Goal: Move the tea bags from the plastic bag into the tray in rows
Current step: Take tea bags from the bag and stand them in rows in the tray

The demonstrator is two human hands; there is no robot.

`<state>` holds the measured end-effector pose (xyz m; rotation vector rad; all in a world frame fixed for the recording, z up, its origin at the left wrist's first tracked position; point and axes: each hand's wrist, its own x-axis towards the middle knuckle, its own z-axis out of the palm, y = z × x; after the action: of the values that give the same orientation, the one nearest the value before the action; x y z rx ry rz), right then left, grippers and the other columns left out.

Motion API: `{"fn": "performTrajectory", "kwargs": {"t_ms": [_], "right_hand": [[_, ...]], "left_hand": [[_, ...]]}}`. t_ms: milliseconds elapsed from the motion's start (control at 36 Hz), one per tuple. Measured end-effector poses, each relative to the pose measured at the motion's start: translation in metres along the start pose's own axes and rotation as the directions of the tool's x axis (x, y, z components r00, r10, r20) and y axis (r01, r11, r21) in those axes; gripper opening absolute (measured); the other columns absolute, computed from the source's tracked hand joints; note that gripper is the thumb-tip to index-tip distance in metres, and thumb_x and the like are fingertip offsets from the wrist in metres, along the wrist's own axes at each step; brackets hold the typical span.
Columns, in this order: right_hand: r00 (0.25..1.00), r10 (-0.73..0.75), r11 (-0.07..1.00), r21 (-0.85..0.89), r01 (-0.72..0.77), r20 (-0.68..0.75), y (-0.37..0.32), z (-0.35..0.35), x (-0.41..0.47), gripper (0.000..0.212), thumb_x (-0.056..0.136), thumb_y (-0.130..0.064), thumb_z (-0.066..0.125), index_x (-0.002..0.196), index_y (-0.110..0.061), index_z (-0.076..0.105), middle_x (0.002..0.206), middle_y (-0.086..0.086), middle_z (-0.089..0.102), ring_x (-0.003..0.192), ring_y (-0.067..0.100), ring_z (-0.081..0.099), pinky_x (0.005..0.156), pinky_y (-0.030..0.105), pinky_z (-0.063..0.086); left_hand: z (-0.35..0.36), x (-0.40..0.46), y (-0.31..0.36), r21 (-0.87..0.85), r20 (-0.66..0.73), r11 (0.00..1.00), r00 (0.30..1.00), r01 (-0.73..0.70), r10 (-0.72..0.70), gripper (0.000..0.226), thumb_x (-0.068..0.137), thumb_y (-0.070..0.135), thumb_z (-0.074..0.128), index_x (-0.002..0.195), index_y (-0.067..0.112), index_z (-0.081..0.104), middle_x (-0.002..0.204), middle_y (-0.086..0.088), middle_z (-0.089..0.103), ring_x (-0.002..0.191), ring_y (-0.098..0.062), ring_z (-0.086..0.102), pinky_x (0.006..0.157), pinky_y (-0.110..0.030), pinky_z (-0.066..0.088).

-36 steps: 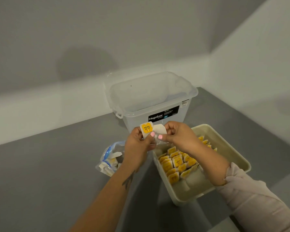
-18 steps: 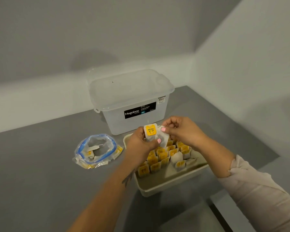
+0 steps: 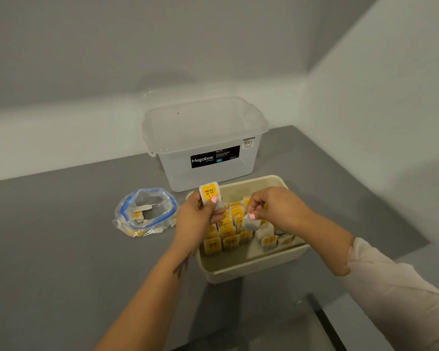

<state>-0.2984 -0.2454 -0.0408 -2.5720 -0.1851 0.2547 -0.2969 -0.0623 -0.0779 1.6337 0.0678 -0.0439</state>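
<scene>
Both hands pinched shut: left hand (image 3: 200, 216) lifts one tea bag (image 3: 209, 196) label-up, right hand (image 3: 271, 209) lowers another (image 3: 250, 222) over the tray (image 3: 251, 269), likely extending a row.

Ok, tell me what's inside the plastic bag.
Through the plastic bag's open blue-rimmed mouth, a few tea bags with yellow tags show. How many lie beneath the crumpled folds cannot be seen.
</scene>
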Motion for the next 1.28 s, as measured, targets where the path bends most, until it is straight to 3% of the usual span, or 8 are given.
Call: {"fn": "performTrajectory", "kwargs": {"t_ms": [139,222,333,472,722,972,1083,1278], "right_hand": [[0.990,0.062,0.986,-0.162,-0.041,0.130,0.002,0.015,0.008,0.010,0.083,-0.024,0.071,0.092,-0.021,0.071,0.085,-0.006,0.061,0.086,0.014,0.059,0.082,0.027,0.048],[0.980,0.108,0.968,-0.241,-0.065,0.169,0.004,0.024,0.012,0.004,0.084,-0.024,0.070,0.088,-0.026,0.070,0.094,-0.003,0.065,0.086,0.013,0.057,0.086,0.029,0.052],[0.980,0.121,0.949,-0.308,-0.069,0.155,0.006,0.034,0.012,0.011,0.084,-0.025,0.068,0.078,-0.032,0.063,0.097,-0.003,0.067,0.089,0.016,0.061,0.084,0.031,0.053],[0.977,0.127,0.929,-0.365,-0.057,0.170,0.005,0.038,0.012,0.008,0.086,-0.022,0.065,0.087,-0.030,0.066,0.103,0.000,0.064,0.094,0.020,0.061,0.081,0.029,0.053],[0.973,0.158,0.916,-0.392,-0.081,0.168,0.009,0.041,0.015,0.011,0.087,-0.024,0.066,0.095,-0.029,0.070,0.107,-0.001,0.063,0.097,0.019,0.060,0.085,0.030,0.052],[0.966,0.192,0.922,-0.370,-0.117,0.171,0.008,0.043,0.023,0.006,0.084,-0.026,0.069,0.086,-0.031,0.066,0.105,0.000,0.064,0.096,0.020,0.061,0.089,0.034,0.052],[0.979,0.161,0.930,-0.352,-0.109,0.123,0.012,0.045,0.022,0.011,0.082,-0.025,0.072,0.081,-0.032,0.063,0.101,-0.002,0.064,0.091,0.017,0.061,0.084,0.032,0.054],[0.984,0.126,0.933,-0.353,-0.075,0.123,0.014,0.040,0.021,0.020,0.077,-0.027,0.076,0.092,-0.028,0.064,0.101,-0.003,0.063,0.092,0.017,0.059,0.076,0.027,0.050]], "left_hand": [[-0.004,-0.001,0.002,-0.037,-0.024,0.999,1.000,0.012,-0.013,0.026,0.096,0.016,0.050,0.121,0.010,0.054,0.101,-0.005,0.069,0.085,-0.015,0.070,0.076,-0.027,0.058],[-0.006,-0.002,0.002,-0.032,-0.033,0.999,0.999,0.010,-0.011,0.027,0.096,0.016,0.050,0.121,0.009,0.054,0.101,-0.005,0.069,0.086,-0.016,0.070,0.077,-0.029,0.058],[-0.008,-0.003,0.001,-0.038,-0.034,0.999,0.999,0.020,-0.021,0.027,0.096,0.017,0.050,0.122,0.009,0.054,0.104,-0.005,0.068,0.088,-0.017,0.070,0.080,-0.032,0.058],[-0.008,-0.005,0.001,-0.024,-0.028,1.000,1.000,0.013,-0.014,0.025,0.096,0.016,0.050,0.120,0.012,0.055,0.101,-0.001,0.068,0.086,-0.013,0.070,0.078,-0.028,0.058],[-0.007,-0.004,0.003,0.002,-0.030,0.999,0.999,0.034,-0.034,0.030,0.096,0.016,0.050,0.125,0.011,0.053,0.104,-0.002,0.067,0.087,-0.013,0.069,0.079,-0.028,0.058],[-0.003,-0.003,0.003,0.077,-0.026,0.996,0.999,0.046,-0.044,0.028,0.095,0.018,0.050,0.123,0.012,0.053,0.100,0.001,0.066,0.080,-0.007,0.069,0.072,-0.022,0.057],[-0.001,-0.002,0.002,0.106,-0.016,0.993,0.999,0.053,-0.052,0.028,0.095,0.019,0.051,0.122,0.012,0.052,0.102,0.002,0.065,0.079,-0.006,0.068,0.068,-0.019,0.057],[0.000,-0.002,0.003,0.114,0.009,0.992,0.998,0.057,-0.059,0.022,0.093,0.020,0.055,0.115,0.017,0.053,0.093,0.008,0.066,0.078,-0.003,0.068,0.065,-0.016,0.055]]}}
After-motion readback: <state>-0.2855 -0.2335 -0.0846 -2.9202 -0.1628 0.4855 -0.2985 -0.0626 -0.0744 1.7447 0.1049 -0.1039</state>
